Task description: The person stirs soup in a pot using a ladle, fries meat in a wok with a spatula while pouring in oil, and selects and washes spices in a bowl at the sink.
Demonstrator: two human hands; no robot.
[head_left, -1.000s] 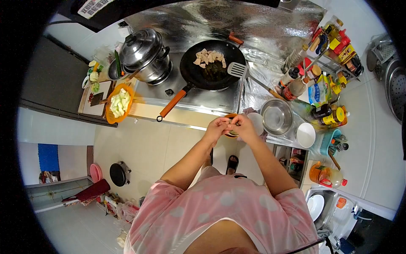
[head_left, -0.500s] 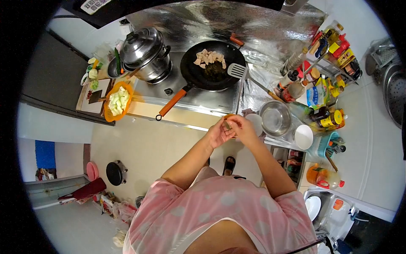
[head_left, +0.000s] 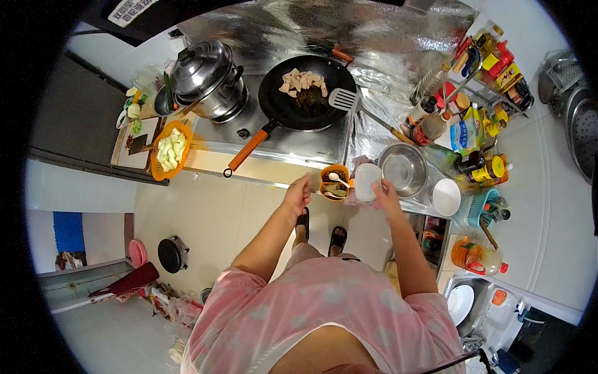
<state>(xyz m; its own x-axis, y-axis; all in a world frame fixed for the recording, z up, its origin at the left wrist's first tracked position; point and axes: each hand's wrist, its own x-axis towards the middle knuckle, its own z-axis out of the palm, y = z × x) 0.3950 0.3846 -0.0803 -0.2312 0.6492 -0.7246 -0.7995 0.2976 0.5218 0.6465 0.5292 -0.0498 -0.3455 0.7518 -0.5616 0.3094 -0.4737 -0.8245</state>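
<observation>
My left hand (head_left: 298,196) is closed, its fingers curled together beside the orange seasoning box (head_left: 334,194); whatever is in them, if anything, is hidden. That box stands uncovered at the counter's front edge, with dark contents and a white spoon (head_left: 339,180) in it. With the fingertips of my right hand (head_left: 387,198) I grip the near right edge of a whitish, rounded plastic container (head_left: 367,182), just right of the seasoning box. Whether it is a tub or a lid is unclear. A steel bowl (head_left: 403,170) is close behind my right hand.
Meat pieces (head_left: 303,81) lie in the black wok (head_left: 274,103) on the stove. A slotted spatula (head_left: 344,100) leans over its rim. Left are a steamer pot (head_left: 205,75) and an orange basket (head_left: 156,167) of pale chunks; right, a white bowl (head_left: 446,199) and several bottles.
My hands, close together before, have moved apart. The left went left, uncovering the view of the seasoning box; the right went right onto the whitish container.
</observation>
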